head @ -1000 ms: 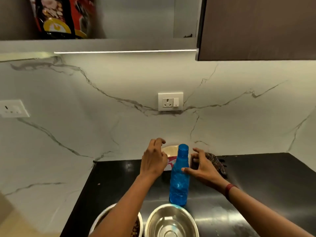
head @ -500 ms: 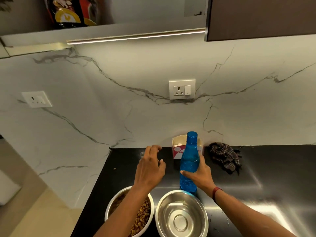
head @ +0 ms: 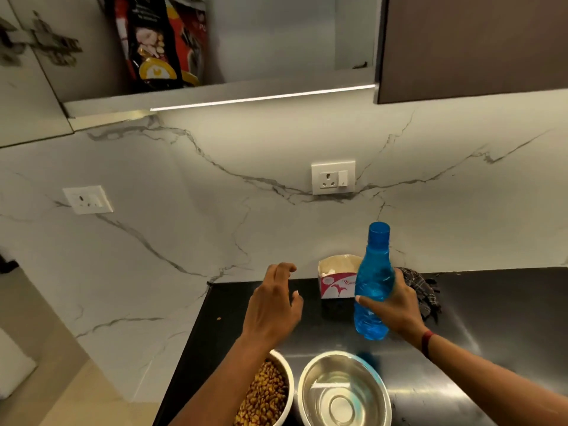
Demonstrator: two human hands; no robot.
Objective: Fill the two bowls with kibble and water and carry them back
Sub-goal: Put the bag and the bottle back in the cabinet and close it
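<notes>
Two steel bowls stand side by side at the near edge of the black counter (head: pixel 491 302). The left bowl (head: pixel 284 372) holds brown kibble and is partly covered by my left forearm. The right bowl (head: pixel 344 392) looks empty and shiny. My right hand (head: pixel 399 305) grips a capped blue water bottle (head: pixel 373 281) and holds it upright, lifted just off the counter behind the right bowl. My left hand (head: pixel 270 305) hovers over the counter with fingers loosely curled apart, holding nothing. A kibble bag (head: pixel 159 38) stands on the open shelf above.
A small white and pink carton (head: pixel 336 281) sits against the marble wall behind the bottle. A dark checked cloth (head: pixel 425 290) lies to its right. A wall socket (head: pixel 333 178) is above them, another socket (head: pixel 87 199) to the left. A dark cabinet door (head: pixel 473 44) hangs upper right.
My right hand closed around the blue bottle and raised it off the counter. My left hand drew back from the carton toward me. The view has shifted, showing more of the shelf.
</notes>
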